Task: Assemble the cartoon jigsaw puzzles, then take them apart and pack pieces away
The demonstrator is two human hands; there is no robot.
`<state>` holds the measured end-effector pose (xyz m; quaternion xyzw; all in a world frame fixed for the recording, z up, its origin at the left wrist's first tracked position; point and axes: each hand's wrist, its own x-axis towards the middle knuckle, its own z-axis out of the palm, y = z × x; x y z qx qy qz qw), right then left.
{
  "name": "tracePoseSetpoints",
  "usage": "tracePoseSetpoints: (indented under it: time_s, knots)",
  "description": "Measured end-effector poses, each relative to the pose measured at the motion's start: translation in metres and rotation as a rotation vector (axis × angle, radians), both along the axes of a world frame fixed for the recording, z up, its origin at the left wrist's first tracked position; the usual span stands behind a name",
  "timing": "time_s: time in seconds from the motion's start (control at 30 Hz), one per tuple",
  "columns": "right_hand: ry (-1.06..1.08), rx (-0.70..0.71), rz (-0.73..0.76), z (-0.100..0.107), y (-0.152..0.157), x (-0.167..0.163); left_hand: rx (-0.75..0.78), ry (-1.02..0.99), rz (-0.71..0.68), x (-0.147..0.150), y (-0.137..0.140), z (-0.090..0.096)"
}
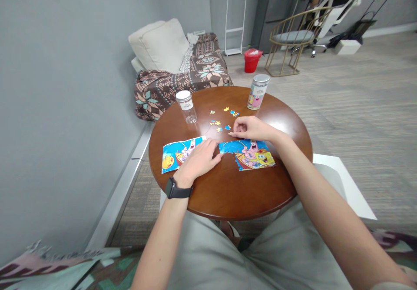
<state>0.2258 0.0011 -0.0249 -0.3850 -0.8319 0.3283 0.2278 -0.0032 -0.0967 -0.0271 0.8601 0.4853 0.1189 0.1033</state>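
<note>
A partly joined jigsaw puzzle [256, 159] of pink and yellow cartoon figures in a boat lies on the round table, with a gap at its lower left. My left hand [202, 157], fingers stretched out, rests flat between the puzzle and a printed reference picture [172, 155], covering part of that picture. Just above the puzzle's top edge, my right hand [249, 128] has its fingers curled in a pinch at a small puzzle piece [231, 134], seen from its pale side. Several loose puzzle pieces [217, 123] are scattered beyond both hands.
On the brown table [221, 194] stand a clear jar with a white lid [187, 107] at the far left and a printed canister [258, 92] at the far right. Behind are a covered couch [202, 70], a red bin [251, 60] and a gold-framed chair [289, 38].
</note>
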Motion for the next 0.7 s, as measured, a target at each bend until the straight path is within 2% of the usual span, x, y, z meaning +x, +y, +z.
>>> tracePoseSetpoints:
  time_s: [0.43,0.7]
  knots:
    - [0.043,0.022,-0.001,-0.0055,0.0045,0.0004,-0.016,-0.029,0.010,0.0007,-0.0014,0.0019]
    - [0.025,-0.084,0.001,-0.0014,0.0021,0.0000,-0.017,-0.024,0.005,0.0004,-0.0006,0.0012]
